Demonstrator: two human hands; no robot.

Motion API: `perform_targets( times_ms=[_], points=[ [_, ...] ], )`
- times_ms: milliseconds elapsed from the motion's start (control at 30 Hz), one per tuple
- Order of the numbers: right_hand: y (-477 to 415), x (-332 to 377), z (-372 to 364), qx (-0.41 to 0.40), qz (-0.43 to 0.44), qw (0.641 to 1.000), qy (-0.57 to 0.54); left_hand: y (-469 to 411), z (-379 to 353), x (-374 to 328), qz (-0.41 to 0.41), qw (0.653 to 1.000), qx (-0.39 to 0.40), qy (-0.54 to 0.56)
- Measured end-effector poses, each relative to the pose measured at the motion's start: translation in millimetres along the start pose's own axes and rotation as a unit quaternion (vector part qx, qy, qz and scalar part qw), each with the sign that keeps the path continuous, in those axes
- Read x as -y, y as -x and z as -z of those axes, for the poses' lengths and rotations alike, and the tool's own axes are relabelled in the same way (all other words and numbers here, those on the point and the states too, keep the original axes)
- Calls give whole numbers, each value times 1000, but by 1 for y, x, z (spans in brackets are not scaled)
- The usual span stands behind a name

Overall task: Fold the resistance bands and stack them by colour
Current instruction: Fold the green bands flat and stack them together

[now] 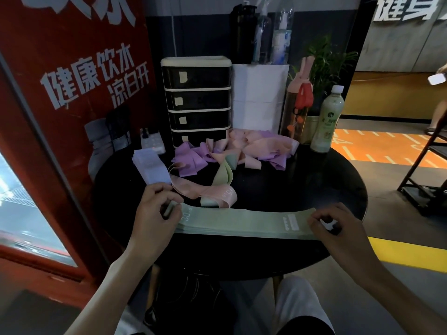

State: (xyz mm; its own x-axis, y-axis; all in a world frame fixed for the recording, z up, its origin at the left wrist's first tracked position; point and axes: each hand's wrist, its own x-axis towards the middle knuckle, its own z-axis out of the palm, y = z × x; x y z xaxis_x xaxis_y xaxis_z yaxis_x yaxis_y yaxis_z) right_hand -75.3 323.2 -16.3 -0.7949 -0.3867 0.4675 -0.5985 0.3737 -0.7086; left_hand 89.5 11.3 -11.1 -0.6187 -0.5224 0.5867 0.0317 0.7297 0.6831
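Round black bench [302, 189] beside a red poster, green band [244, 222] stretched flat along its near edge, left hand [157, 211] pinching one end, right hand [336, 226] pinching the other, pink band [205, 191] just behind, loose purple and pink bands [242, 148] heaped before a black drawer unit [197, 100].

The green resistance band [244, 222] looked like smooth, matt rubbery sheet, as did the loose pink and purple bands [242, 148]. The round table [302, 189] had a dark, faintly glossy top. The drawer unit [196, 100] appeared to be glossy black plastic with cream trim.
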Motion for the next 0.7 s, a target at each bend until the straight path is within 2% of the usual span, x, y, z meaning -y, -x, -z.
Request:
perform_targets(
  times_ms=[100,167,267,367,567,700],
  points=[
    [0,2,1,3,2,1000,5,1,0,2,-20,999,5,-27],
    [-1,3,2,6,-1,1000,3,2,0,-1,-56,995,-7,-85],
    [-3,3,2,17,-5,1000,10,7,-4,-14,-167,969,-1,-185],
    [-7,7,5,20,3,999,26,14,-10,-23,-239,952,46,-187],
    [-52,39,1,49,43,998,25,13,-14,-12,-216,952,97,-195],
    [-97,69,-31,108,39,993,6,14,-14,-12,-206,954,102,-194]
  ],
)
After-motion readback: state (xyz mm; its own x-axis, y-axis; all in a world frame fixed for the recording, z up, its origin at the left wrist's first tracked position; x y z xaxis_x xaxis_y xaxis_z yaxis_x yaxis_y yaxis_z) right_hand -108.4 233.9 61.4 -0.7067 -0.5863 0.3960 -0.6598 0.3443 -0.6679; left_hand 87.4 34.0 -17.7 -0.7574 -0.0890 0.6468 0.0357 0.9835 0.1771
